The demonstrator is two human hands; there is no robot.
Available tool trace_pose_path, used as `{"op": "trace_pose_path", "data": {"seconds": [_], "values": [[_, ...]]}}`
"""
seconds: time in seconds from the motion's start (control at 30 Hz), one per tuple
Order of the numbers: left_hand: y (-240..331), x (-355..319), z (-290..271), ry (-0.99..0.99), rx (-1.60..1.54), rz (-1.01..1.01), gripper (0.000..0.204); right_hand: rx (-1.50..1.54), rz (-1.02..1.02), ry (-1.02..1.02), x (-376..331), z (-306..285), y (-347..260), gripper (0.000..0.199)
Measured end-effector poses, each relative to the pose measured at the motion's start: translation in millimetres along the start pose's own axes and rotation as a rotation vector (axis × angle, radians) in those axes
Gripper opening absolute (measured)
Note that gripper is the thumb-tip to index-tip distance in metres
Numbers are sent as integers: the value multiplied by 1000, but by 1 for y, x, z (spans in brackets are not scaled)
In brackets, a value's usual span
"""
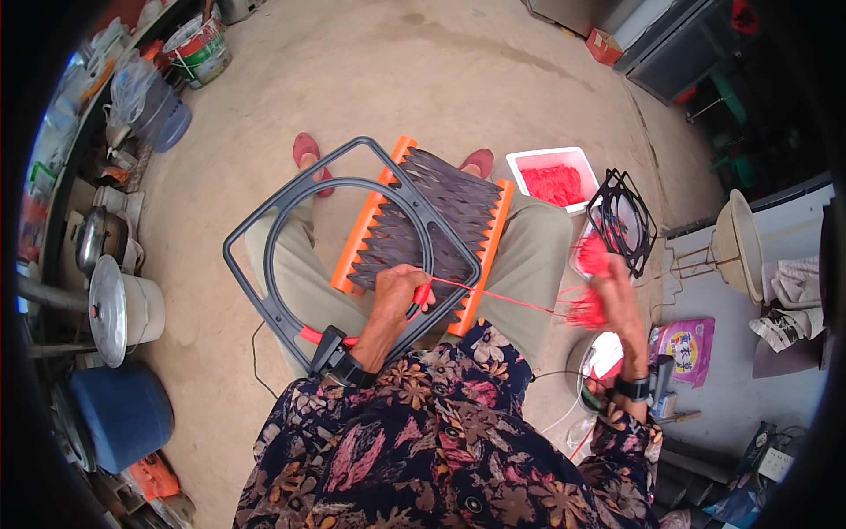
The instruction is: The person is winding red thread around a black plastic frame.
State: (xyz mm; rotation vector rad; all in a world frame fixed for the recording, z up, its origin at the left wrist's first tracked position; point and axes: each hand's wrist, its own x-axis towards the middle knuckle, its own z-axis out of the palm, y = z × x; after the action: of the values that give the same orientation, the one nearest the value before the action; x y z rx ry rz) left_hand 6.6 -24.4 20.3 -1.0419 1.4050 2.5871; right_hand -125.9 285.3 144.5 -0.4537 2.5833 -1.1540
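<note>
A black square frame with a round inner ring (pixel 273 231) lies tilted over my lap. My left hand (pixel 401 295) is closed around the ring's near right side, where red string is wound on it. Another stretch of red winding (pixel 322 337) covers the ring's near left part. From my left hand a taut red strand (pixel 502 299) runs right to a loose bundle of red string (pixel 583 307). My right hand (pixel 619 295), slightly blurred, is closed on that string, raised off to the right. Under the frame, between my knees, is a dark slatted panel with orange toothed rails (pixel 493 251).
A white box (pixel 529 162) of red string stands beyond my right knee, beside stacked black frames (pixel 627 212). A purple bag (pixel 687 348) and a bowl-shaped heater (pixel 738 247) are at right. At left stand a white lidded bucket (pixel 145 309), a blue bin (pixel 123 406) and a paint bucket (pixel 198 53).
</note>
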Motion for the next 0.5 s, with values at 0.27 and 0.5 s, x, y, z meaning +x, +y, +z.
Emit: {"op": "trace_pose_path", "data": {"seconds": [0.27, 0.5], "values": [[-9, -8, 16, 15, 51, 22, 6, -589, -548, -182, 42, 156, -65, 16], [-26, 3, 9, 105, 166, 86, 9, -723, -492, -196, 57, 207, -66, 22]]}}
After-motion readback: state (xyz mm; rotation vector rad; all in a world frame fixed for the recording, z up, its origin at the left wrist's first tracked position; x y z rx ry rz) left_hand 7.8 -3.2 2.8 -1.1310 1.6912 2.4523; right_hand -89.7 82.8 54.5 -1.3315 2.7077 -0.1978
